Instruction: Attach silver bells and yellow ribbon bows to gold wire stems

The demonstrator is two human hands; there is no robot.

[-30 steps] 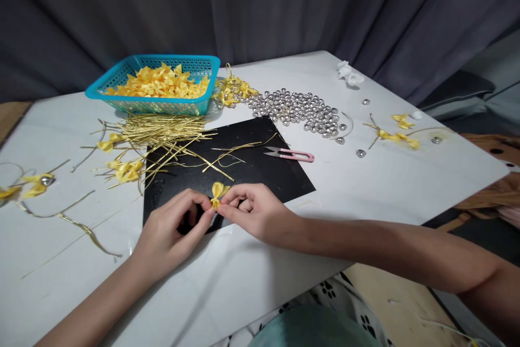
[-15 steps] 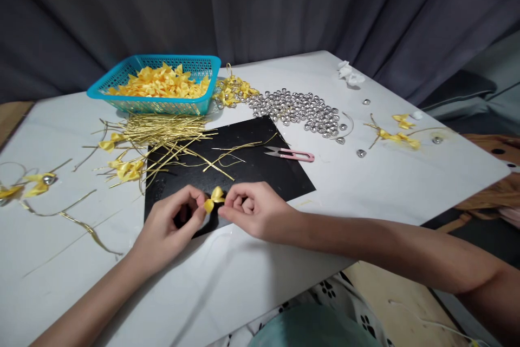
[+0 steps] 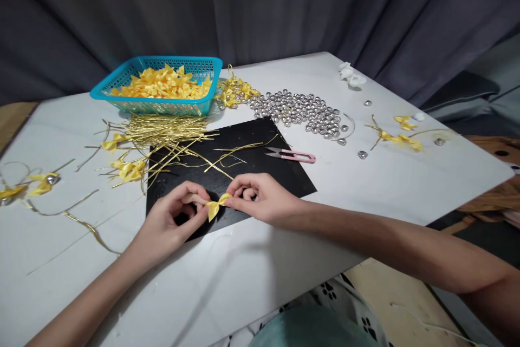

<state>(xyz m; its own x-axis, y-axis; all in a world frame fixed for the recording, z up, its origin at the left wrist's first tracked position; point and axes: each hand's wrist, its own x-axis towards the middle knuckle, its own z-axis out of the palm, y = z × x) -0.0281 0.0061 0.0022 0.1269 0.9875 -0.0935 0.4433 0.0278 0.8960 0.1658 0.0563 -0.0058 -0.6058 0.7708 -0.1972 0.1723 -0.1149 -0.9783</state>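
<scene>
A small yellow ribbon bow (image 3: 216,208) is held between my two hands above the black board (image 3: 280,176). My left hand (image 3: 179,214) pinches its left side with closed fingers. The thumb and fingers of my right hand (image 3: 262,198) close on its upper right end. Beyond my hands, gold twist ties (image 3: 166,129) lie in a loose pile partly over the board. Pink-handled snips (image 3: 290,155) rest on the board, with thin gold cord and a needle-like piece beside them.
Behind the ties, a blue basket (image 3: 156,100) holds many yellow bows. Silver beads (image 3: 303,111) spread across the back of the white table (image 3: 317,260). More bows with ties (image 3: 400,140) lie at the right and others (image 3: 43,183) at the far left.
My right hand has moved slightly up and now grips the bow's right end, where it was beside the bow before. The bow is turned and tilted differently.
</scene>
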